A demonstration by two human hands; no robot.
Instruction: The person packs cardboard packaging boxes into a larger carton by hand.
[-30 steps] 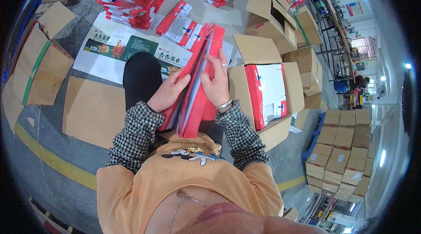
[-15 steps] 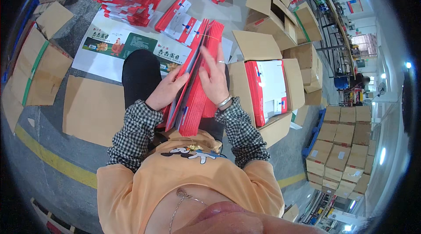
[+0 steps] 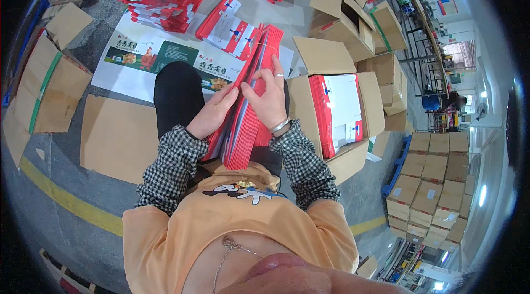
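Observation:
A bundle of flat-folded red cartons (image 3: 245, 134) stands on edge between my legs, its edges fanned toward me. A thin band crosses it near its far end. On its left side my left hand (image 3: 214, 111) grips the outer cartons, thumb along the upper edge. My right hand (image 3: 269, 100) holds the other side with bent fingers, its thumb on the carton edges. A narrow gap between some cartons shows near the left thumb. The fingers on the far side of the left-hand cartons are hidden.
At my right stands an open cardboard box (image 3: 346, 168) with red and white cartons inside. Ahead lie a flat carton bundle (image 3: 227, 28), tall carton stacks (image 3: 163, 1) and a printed sheet (image 3: 130, 76). A cardboard sheet (image 3: 118, 137) lies at left; sealed boxes (image 3: 425, 197) stand far right.
My left hand has shifted slightly, and the gap at the left of the bundle has narrowed. The right fingers have bent more, with the thumb moved left across the edges.

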